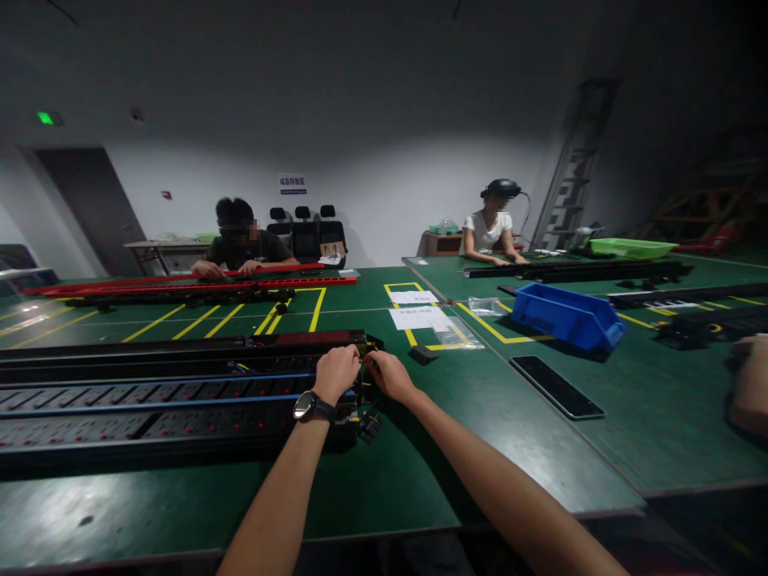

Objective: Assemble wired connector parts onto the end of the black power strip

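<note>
Several long black power strips with rows of sockets and small red parts lie side by side in front of me, running off to the left. My left hand, with a watch on its wrist, is closed at the right-hand end of the far strips. Close beside it my right hand pinches at the same end. Whatever the fingertips of either hand hold is too small and dark to make out. A black end piece with wires sticks out from the nearest strip, below my hands.
A blue bin, a black tablet-like slab and paper sheets lie on the green table. Across it, one person handles red rails; another leans over black strips. Someone's arm shows at right.
</note>
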Motion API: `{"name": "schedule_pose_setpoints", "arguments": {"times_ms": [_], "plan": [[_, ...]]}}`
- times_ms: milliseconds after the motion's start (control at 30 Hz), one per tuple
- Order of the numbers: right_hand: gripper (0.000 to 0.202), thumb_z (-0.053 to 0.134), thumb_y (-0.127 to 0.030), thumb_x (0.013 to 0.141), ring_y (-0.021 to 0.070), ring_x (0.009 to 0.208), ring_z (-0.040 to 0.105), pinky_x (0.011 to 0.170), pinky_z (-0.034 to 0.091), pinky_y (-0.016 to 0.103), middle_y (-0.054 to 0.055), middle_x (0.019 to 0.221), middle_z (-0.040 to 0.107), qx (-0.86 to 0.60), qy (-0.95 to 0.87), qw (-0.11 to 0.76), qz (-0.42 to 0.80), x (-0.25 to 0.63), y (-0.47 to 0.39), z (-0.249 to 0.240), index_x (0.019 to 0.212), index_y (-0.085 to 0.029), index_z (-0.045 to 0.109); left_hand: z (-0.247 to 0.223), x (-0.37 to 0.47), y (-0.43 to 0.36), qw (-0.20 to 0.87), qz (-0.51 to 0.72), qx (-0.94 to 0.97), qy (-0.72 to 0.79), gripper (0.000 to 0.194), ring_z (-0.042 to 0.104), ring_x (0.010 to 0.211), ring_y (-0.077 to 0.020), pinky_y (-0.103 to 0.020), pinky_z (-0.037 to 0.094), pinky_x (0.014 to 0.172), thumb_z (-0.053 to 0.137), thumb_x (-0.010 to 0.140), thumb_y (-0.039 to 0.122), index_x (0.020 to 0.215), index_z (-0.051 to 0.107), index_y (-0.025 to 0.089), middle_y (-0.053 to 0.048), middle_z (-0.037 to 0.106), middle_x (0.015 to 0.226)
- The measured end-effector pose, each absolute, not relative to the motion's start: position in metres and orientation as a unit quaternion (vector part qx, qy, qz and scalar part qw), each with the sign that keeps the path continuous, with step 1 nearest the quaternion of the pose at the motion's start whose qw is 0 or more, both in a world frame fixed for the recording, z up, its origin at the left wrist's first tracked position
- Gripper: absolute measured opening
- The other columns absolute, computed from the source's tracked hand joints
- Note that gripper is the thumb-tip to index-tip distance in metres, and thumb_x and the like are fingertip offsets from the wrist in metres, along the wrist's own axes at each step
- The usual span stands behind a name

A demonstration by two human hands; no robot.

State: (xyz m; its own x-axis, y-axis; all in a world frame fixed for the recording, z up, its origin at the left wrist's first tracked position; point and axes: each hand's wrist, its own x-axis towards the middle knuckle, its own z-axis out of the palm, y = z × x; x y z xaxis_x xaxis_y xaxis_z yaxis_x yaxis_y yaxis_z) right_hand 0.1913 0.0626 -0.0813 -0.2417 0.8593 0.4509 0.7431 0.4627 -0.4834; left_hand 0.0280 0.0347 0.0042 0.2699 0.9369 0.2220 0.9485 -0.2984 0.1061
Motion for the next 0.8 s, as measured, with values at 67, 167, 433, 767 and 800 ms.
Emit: {"name": "schedule_pose_setpoints", "arguments": {"times_ms": [67, 167, 433, 767, 800], "plan": [[0.015, 0.054, -0.021, 0.097, 0.0206, 0.091, 0.065, 0.077, 0.041, 0.026, 0.006, 0.100, 0.073, -0.510, -0.784, 0.343, 0.086, 0.1914, 0.0625, -0.0809, 0.102, -0.023, 0.069, 0.0038, 0.0276, 0.0350, 0.024, -0.123, -0.797, -0.591, 0.027, 0.070, 0.106, -0.0223, -0.030, 0.050, 0.088, 0.044, 0.099, 0.027, 0.108, 0.069, 0.026, -0.007, 0.076, 0.110], [0.015, 0.054, -0.022, 0.098, 0.0202, 0.089, 0.065, 0.075, 0.040, 0.026, 0.006, 0.099, 0.073, -0.510, -0.785, 0.341, 0.084, 0.1916, 0.0622, -0.0807, 0.101, -0.022, 0.069, 0.0040, 0.0273, 0.0349, 0.026, -0.127, -0.799, -0.588, 0.026, 0.070, 0.106, -0.0227, -0.030, 0.051, 0.085, 0.044, 0.099, 0.027, 0.107, 0.069, 0.025, -0.007, 0.076, 0.109], [0.016, 0.052, -0.023, 0.100, 0.0196, 0.088, 0.064, 0.077, 0.041, 0.026, 0.006, 0.096, 0.072, -0.494, -0.790, 0.355, 0.082, 0.1916, 0.0637, -0.0836, 0.098, -0.021, 0.067, 0.0091, 0.0295, 0.0316, 0.014, -0.111, -0.789, -0.604, 0.027, 0.069, 0.108, -0.0220, -0.030, 0.050, 0.088, 0.043, 0.100, 0.027, 0.111, 0.067, 0.025, -0.008, 0.076, 0.112], [0.016, 0.053, -0.023, 0.100, 0.0194, 0.087, 0.063, 0.077, 0.041, 0.026, 0.006, 0.096, 0.071, -0.498, -0.789, 0.351, 0.079, 0.1900, 0.0656, -0.0835, 0.100, -0.021, 0.068, 0.0081, 0.0285, 0.0320, 0.011, -0.117, -0.789, -0.603, 0.027, 0.069, 0.107, -0.0231, -0.031, 0.051, 0.089, 0.042, 0.099, 0.026, 0.109, 0.067, 0.024, -0.009, 0.075, 0.111], [0.016, 0.053, -0.023, 0.100, 0.0193, 0.087, 0.063, 0.077, 0.041, 0.026, 0.006, 0.095, 0.071, -0.498, -0.789, 0.350, 0.080, 0.1900, 0.0654, -0.0833, 0.100, -0.020, 0.068, 0.0080, 0.0285, 0.0320, 0.011, -0.118, -0.789, -0.603, 0.027, 0.069, 0.107, -0.0230, -0.031, 0.051, 0.088, 0.042, 0.099, 0.026, 0.109, 0.067, 0.024, -0.009, 0.075, 0.111]]}}
